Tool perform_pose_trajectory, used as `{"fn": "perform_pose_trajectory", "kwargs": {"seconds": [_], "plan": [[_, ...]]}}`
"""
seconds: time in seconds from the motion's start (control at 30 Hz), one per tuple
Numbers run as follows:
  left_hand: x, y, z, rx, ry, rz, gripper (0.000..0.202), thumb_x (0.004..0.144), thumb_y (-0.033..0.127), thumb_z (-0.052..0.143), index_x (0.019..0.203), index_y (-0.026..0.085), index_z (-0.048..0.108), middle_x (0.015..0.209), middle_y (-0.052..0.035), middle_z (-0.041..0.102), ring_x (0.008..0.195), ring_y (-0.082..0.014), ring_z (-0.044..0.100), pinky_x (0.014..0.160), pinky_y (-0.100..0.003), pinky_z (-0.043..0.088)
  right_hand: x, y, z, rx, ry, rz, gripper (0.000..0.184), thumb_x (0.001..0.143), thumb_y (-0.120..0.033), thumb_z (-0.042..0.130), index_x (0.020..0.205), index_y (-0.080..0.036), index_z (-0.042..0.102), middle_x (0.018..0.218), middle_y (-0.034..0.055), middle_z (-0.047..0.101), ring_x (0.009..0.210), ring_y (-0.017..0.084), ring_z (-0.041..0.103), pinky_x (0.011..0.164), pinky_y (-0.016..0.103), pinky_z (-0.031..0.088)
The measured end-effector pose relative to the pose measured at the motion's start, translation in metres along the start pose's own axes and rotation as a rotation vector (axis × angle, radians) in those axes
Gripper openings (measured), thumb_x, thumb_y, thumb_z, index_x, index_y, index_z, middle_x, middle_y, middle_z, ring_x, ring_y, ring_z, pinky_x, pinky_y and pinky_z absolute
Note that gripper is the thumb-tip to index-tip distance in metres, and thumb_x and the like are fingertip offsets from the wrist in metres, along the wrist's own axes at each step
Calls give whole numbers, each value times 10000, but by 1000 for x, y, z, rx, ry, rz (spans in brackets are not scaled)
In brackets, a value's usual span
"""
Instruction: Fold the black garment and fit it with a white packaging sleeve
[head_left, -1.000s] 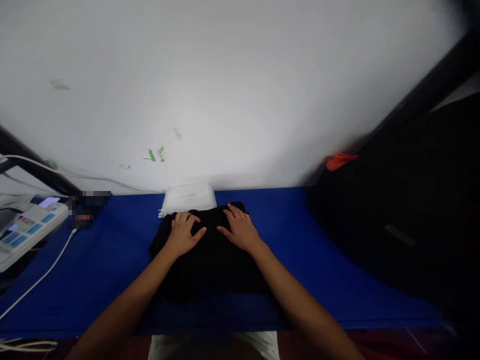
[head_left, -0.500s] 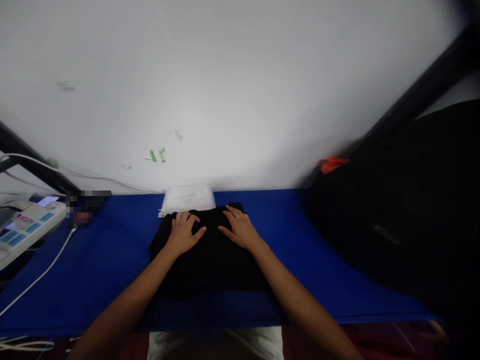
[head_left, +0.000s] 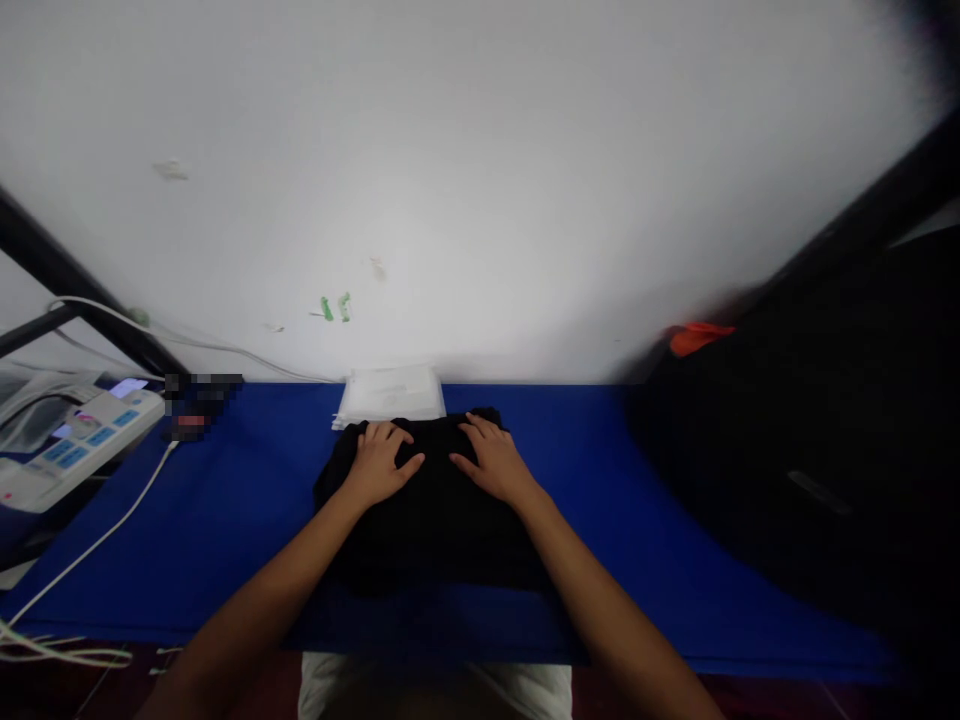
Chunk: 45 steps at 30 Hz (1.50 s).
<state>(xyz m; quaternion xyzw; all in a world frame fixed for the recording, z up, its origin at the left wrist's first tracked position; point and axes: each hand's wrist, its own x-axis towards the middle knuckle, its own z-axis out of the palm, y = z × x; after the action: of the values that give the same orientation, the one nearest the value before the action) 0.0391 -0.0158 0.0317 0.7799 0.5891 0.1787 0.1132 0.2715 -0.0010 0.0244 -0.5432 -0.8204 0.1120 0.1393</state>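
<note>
So, closest to me, way below my grip, there's some pale clothing [head_left: 322, 685] at my lap, just past the near edge of the blue tabletop [head_left: 592, 470]. Up from that is the black cloth [head_left: 442, 540], bunched on the tabletop right under my palms and spilling back toward me between my forearms.

My left hand [head_left: 381, 465] and right hand [head_left: 491, 462] are both flat-ish on its far part, fingers spread, thumbs pointing at each other with a gap between. Nothing's pinched or clamped that I can see, just resting on it.

What's changed in the last second? Basically only my view: it's swung a bit, so more of the power strip [head_left: 90, 440] shows, well off to the left of my grip. Hands and cloth haven't budged against each other, so I'd read this as a hold, with the fabric no further along.

Just beyond my fingertips is a stack of white packets [head_left: 394, 393]. Off to the right of my grip there's a big dark bulk [head_left: 795, 430] with an orange bit [head_left: 699, 338] by it, and farthest out, the wall [head_left: 525, 200].
</note>
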Motion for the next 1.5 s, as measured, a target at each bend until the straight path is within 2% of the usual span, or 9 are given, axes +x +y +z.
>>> {"fn": "perform_pose_trajectory", "kwargs": {"seconds": [0.37,0.7,1.17,1.5], "plan": [[0,0,-1,-11,-10,3,283,871,444,603,1060,234,618,1119,-75,579,1121,-299,463,937,-462,388,0,5,1,12,3,-29,549,916,-442,526,1384,-158,485,1513,169,399,1396,312,369,1096,496,346],[1,6,1,44,2,12,292,875,448,603,1062,224,617,1126,-82,582,1124,-309,459,921,-475,395,0,0,-6,22,-37,-11,550,915,-428,549,1379,-141,489,1523,178,384,1407,309,357,1115,491,335],[1,6,0,6,-10,18,294,873,441,611,1076,229,614,1130,-79,579,1104,-301,462,917,-469,388,-5,15,13,34,112,-121,529,917,-438,524,1366,-160,503,1477,187,448,1369,338,422,1092,534,393],[0,6,-2,-10,-18,24,288,869,430,620,1067,221,628,1124,-85,596,1118,-317,475,915,-488,403,-8,16,9,67,99,-146,520,920,-429,540,1363,-159,503,1463,190,464,1363,333,435,1092,545,403]]}}
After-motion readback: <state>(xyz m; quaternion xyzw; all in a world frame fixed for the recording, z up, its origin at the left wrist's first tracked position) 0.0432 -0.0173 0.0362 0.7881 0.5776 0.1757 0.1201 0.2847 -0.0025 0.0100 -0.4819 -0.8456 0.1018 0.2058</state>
